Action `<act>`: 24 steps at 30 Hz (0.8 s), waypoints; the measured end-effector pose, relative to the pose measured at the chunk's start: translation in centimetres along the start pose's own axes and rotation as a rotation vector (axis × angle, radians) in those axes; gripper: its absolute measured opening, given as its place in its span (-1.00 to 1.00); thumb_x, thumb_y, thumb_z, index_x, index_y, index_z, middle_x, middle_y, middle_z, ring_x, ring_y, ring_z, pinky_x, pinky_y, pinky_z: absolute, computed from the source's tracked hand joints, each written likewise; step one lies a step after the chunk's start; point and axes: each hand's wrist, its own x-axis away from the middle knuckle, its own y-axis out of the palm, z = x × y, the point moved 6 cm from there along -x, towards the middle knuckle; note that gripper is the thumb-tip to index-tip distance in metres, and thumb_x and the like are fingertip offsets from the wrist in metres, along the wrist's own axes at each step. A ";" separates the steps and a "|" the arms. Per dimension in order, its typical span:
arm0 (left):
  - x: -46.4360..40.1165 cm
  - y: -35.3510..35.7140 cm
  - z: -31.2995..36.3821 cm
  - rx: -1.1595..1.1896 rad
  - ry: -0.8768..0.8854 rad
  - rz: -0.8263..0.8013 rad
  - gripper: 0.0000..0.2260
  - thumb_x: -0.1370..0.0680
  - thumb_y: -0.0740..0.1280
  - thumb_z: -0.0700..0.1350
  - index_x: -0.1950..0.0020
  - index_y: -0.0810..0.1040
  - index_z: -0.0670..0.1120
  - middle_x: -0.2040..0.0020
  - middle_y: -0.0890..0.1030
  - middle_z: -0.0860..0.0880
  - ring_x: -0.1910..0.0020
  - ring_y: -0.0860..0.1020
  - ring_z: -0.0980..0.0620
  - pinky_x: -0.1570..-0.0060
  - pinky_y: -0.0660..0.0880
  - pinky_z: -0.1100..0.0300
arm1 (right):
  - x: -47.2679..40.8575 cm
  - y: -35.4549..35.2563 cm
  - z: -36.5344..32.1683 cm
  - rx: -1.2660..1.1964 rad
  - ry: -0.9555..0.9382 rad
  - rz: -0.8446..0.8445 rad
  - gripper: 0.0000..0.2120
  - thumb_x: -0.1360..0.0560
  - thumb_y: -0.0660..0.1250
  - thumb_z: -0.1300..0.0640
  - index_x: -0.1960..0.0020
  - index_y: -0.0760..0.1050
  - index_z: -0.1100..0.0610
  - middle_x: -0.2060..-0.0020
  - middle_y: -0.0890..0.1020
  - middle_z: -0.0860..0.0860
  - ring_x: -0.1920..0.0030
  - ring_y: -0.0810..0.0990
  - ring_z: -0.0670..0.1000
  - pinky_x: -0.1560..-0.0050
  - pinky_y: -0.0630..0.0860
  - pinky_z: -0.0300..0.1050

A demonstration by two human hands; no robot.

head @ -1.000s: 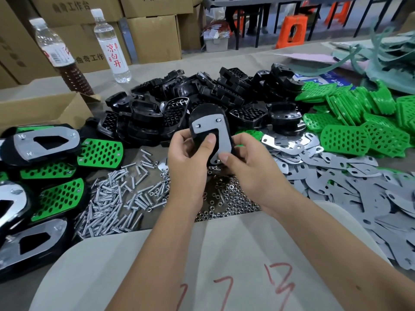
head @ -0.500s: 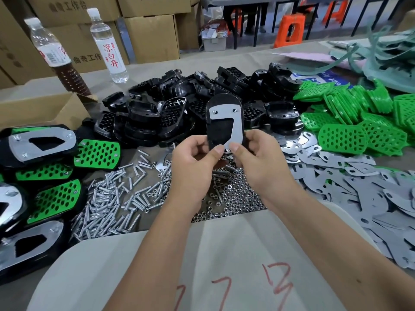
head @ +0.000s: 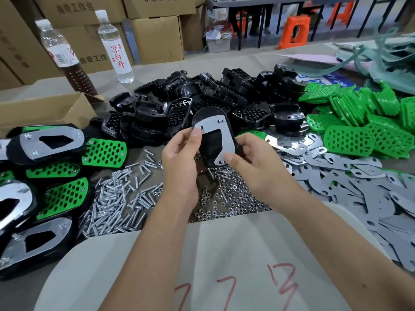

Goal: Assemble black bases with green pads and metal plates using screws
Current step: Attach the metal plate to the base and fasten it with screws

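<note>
Cardboard box (head: 45, 111) sits at your left, contents hidden.
Your left hand (head: 179, 162) and right hand (head: 253, 162) both grip the black base (head: 211, 140) between them.

Bright, even indoor light; wide-angle bending at edges, slight softness throughout.

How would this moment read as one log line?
left hand: grips black base | right hand: pinches its metal plate | held above nuts

Two clear plastic bottles stand at eleven o'clock: one holding dark liquid (head: 58, 55), one holding clear water (head: 115, 49). Two orange plastic stools (head: 294, 32) stand at one o'clock. The loose silver screws (head: 116, 198), black plastic bases (head: 202, 97), green perforated pads (head: 359, 122) and grey metal plates (head: 359, 187) lie heaped beyond counting.
</note>
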 end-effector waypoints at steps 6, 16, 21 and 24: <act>-0.1 -0.1 -0.7 0.041 -0.083 0.026 -0.74 -0.62 0.43 -0.06 -0.14 0.68 -0.26 -0.05 0.62 -0.23 0.06 0.61 -0.16 0.07 0.62 0.00 | -0.1 -0.1 0.6 -0.233 0.021 -0.002 -0.97 -0.65 0.35 0.17 -0.06 0.57 0.08 0.28 0.62 -0.04 0.29 0.55 -0.10 0.24 0.51 -0.27; -0.1 0.3 -0.9 0.061 -0.099 -0.062 -0.88 -0.62 0.41 -0.19 0.06 0.63 -0.23 0.22 0.72 -0.09 0.25 0.68 -0.01 0.25 0.62 0.14 | -0.3 -0.4 0.8 -0.193 0.058 -0.021 -0.98 -0.66 0.34 0.12 -0.05 0.53 0.05 0.40 0.57 -0.10 0.37 0.47 -0.06 0.24 0.49 -0.07; -0.3 3.1 -0.3 -0.080 0.006 -0.091 -0.81 -0.67 0.38 -0.10 0.06 0.69 -0.15 0.19 0.75 -0.07 0.22 0.71 0.02 0.22 0.66 0.11 | 0.1 -1.8 1.5 -0.280 0.124 0.178 -0.93 -0.68 0.31 0.11 -0.15 0.51 0.07 0.06 0.66 0.11 0.25 0.57 -0.04 0.25 0.56 -0.09; -0.2 6.9 -0.1 -0.370 0.183 -0.179 -0.78 -0.70 0.27 -0.01 -0.04 0.68 -0.06 0.07 0.74 -0.01 0.06 0.71 -0.02 -0.01 0.68 -0.11 | 0.9 -5.1 2.1 -0.373 0.104 0.422 -0.95 -0.67 0.32 0.10 -0.10 0.50 0.06 0.18 0.62 -0.04 0.29 0.59 -0.08 0.37 0.49 -0.21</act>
